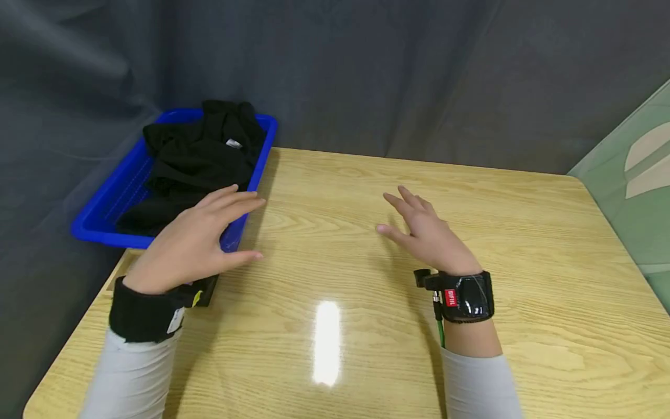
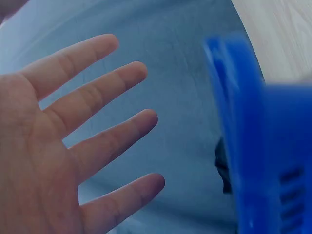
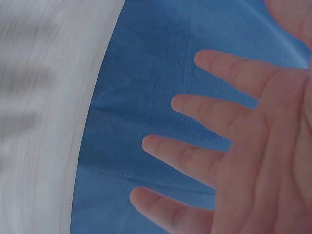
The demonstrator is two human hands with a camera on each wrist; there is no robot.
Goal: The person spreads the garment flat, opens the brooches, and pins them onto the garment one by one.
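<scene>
A blue plastic bin [image 1: 110,198] sits at the table's far left corner with crumpled black cloth [image 1: 201,154] piled in it. My left hand [image 1: 201,233] hovers with straight fingers just in front of the bin's near right corner and holds nothing. In the left wrist view the spread left hand [image 2: 73,131] shows beside the blue bin [image 2: 263,146]. My right hand [image 1: 421,230] is above the middle of the wooden table [image 1: 523,262], fingers straight and spread, empty. The right wrist view shows the same right hand [image 3: 229,151] with fingers apart.
A dark grey curtain [image 1: 392,75] hangs behind the table and down the left side. A pale green surface [image 1: 635,192] lies beyond the table's right edge. Each wrist wears a black strap, and grey sleeves cover the forearms.
</scene>
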